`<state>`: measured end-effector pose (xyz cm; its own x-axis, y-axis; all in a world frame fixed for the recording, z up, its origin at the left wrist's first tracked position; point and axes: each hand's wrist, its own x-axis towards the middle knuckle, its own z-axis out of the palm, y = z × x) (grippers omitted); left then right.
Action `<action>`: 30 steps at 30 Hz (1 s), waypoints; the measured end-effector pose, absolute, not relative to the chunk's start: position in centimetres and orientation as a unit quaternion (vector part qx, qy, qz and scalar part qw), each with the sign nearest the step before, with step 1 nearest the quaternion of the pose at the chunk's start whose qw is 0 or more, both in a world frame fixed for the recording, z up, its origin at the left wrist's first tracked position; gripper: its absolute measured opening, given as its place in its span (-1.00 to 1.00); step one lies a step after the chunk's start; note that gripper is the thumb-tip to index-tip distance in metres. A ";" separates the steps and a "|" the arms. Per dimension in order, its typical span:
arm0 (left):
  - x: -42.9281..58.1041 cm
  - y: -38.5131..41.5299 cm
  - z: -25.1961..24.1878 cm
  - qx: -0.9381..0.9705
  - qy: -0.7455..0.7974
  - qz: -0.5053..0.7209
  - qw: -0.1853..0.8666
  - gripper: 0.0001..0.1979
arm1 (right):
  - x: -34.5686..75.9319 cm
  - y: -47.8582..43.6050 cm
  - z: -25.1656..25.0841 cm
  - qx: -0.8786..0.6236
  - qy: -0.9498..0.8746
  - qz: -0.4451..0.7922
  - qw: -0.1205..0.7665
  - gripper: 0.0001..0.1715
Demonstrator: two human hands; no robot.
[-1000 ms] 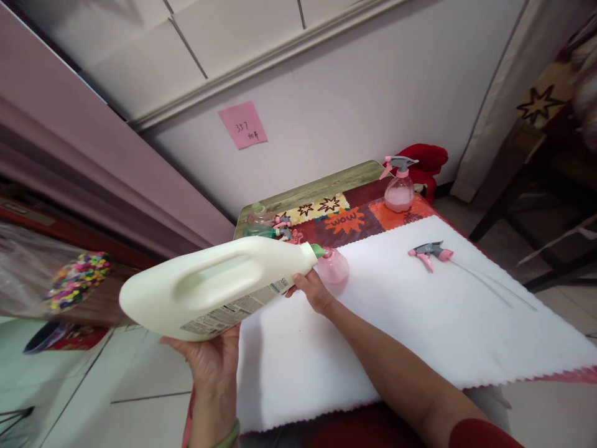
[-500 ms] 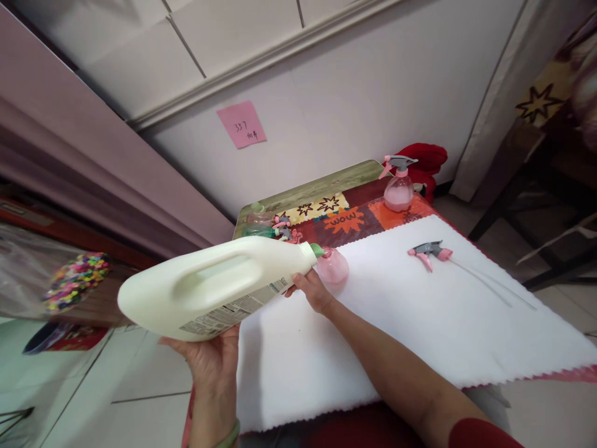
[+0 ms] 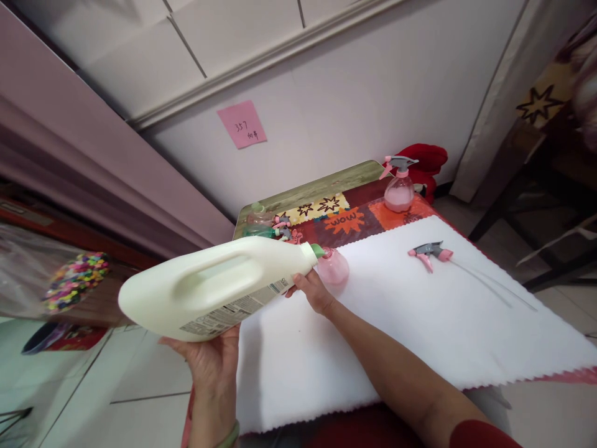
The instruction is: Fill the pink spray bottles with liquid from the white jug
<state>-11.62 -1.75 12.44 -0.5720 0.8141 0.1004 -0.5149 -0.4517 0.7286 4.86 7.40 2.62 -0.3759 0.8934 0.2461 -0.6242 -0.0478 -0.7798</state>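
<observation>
A large cream detergent jug [image 3: 214,283] lies tilted on its side in the air, its green spout [image 3: 318,251] at the mouth of a pink round spray bottle [image 3: 333,270]. My left hand [image 3: 209,354] supports the jug's base from below. Near the neck, my right hand [image 3: 310,291] grips the jug, its fingers partly hidden beneath. The pink bottle stands on a white mat without its top. To the right lies a grey and pink spray trigger head [image 3: 431,252] with a thin clear tube.
Another spray bottle [image 3: 398,190] with its trigger on stands at the back right, holding pinkish liquid. More spray bottles [image 3: 263,224] lie at the back left. The white mat [image 3: 410,336] covers the table's front. Behind is a wall with a pink note [image 3: 241,124].
</observation>
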 end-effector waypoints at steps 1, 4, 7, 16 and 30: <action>-11.7 -1.7 12.4 0.225 0.333 0.821 0.405 -0.20 | 4.8 7.4 2.6 -0.155 -0.436 0.706 0.536 -0.22; -11.8 -1.7 12.2 0.227 0.332 0.820 0.406 -0.21 | 4.8 7.5 2.4 -0.158 -0.441 0.702 0.536 -0.23; -11.8 -1.8 12.2 0.225 0.337 0.822 0.400 -0.19 | 4.7 7.5 2.3 -0.160 -0.444 0.701 0.534 -0.22; -10.9 -1.6 13.3 0.235 0.342 0.817 0.400 -0.18 | 4.7 7.5 2.5 -0.162 -0.431 0.707 0.537 -0.19; -11.7 -1.8 12.4 0.233 0.344 0.814 0.406 -0.17 | 5.0 7.4 2.8 -0.160 -0.428 0.711 0.534 -0.14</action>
<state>-11.68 -1.81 12.40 -0.5623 0.8209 0.0995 -0.5007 -0.4338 0.7491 4.99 7.42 2.78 -0.3774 0.8973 0.2290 -0.6232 -0.0632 -0.7795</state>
